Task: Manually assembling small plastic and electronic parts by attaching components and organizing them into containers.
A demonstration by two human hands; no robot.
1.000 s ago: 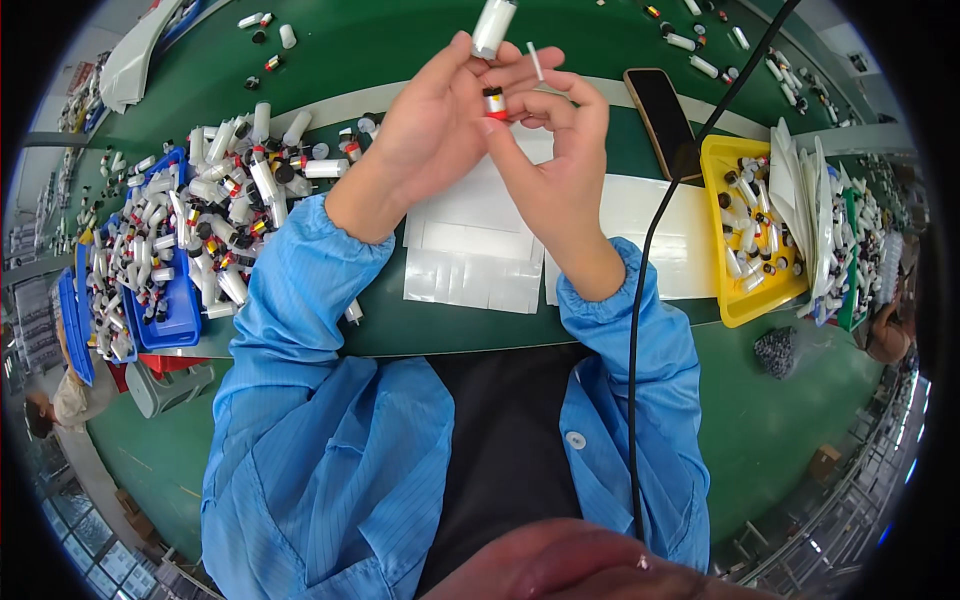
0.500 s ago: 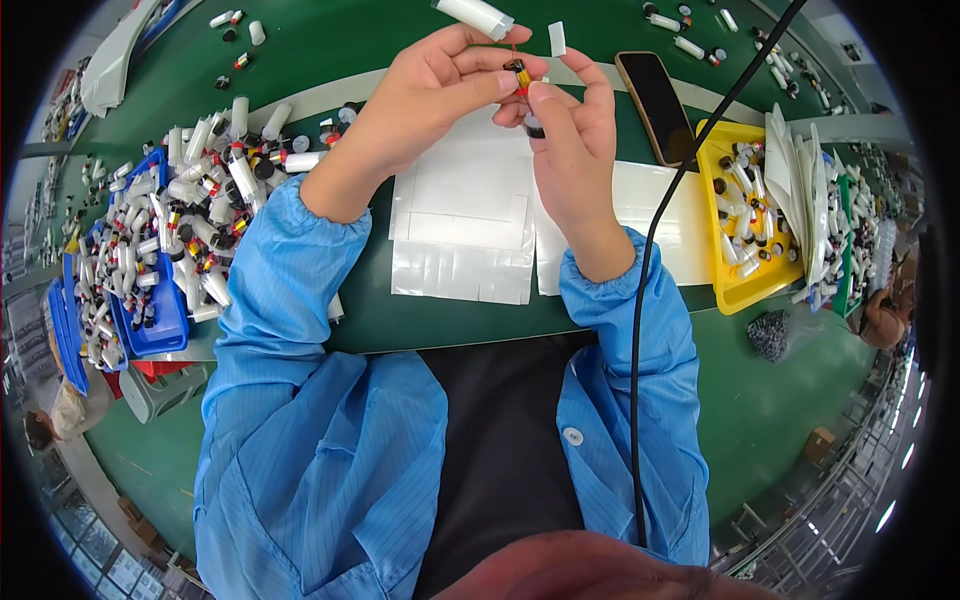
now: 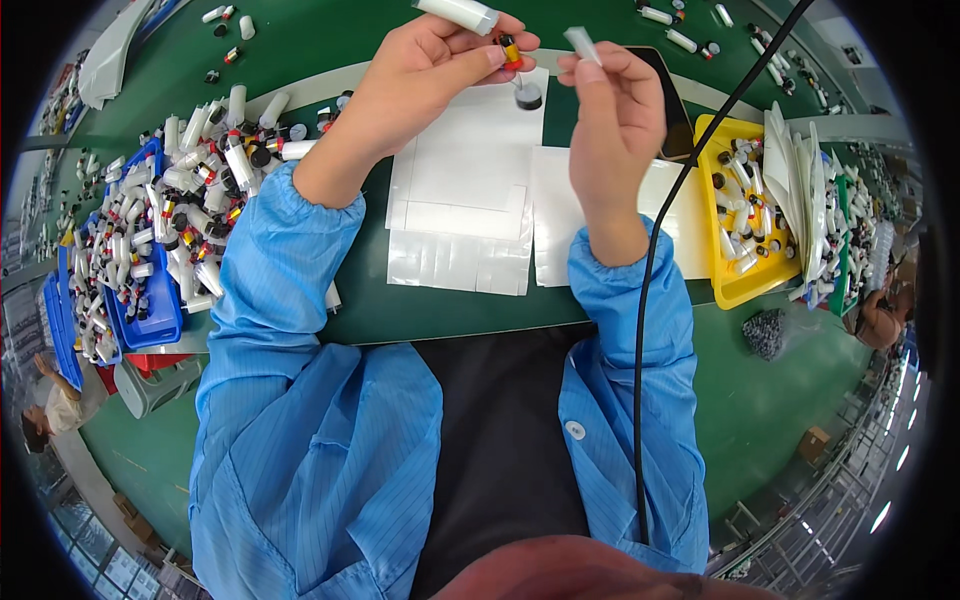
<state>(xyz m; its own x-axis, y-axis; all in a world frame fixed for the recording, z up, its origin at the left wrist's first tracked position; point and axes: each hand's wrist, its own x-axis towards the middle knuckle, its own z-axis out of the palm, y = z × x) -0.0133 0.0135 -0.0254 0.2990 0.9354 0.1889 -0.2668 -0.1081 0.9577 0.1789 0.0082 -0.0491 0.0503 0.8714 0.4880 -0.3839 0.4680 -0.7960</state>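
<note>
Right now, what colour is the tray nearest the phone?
The tray is yellow; head view shows it.

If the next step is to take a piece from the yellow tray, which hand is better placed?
Probably the right hand: it is nearer the yellow tray and pinches only a small whitish strip, while the left hand holds a white cylinder and a small banded part.
</note>
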